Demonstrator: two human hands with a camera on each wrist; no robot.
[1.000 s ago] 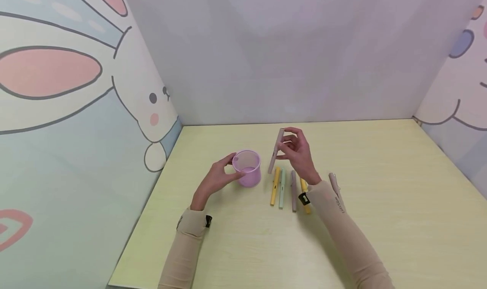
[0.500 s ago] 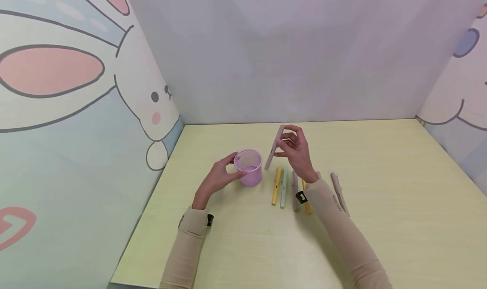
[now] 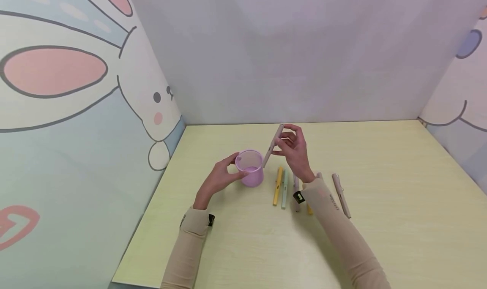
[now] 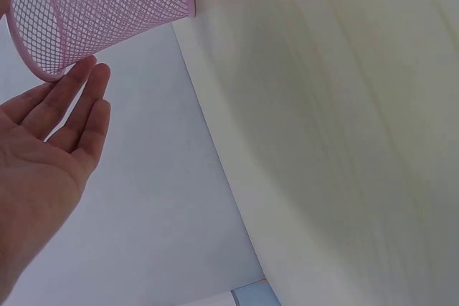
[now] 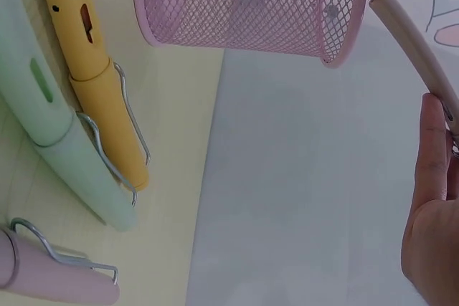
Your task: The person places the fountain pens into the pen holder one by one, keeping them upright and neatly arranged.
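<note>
We've got the pink mesh cup in our left hand, fingers gripping it; right hand pinches a tilted pen, lower end beside the cup.

Pens right of cup

The cartoon rabbit mural beside the table suggests a children's room.

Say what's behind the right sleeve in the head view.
Around the right sleeve, a yellow pen shows only its near end and a pinkish pen only its far end; their remaining lengths are covered. Anything fully hidden can't be told.
</note>
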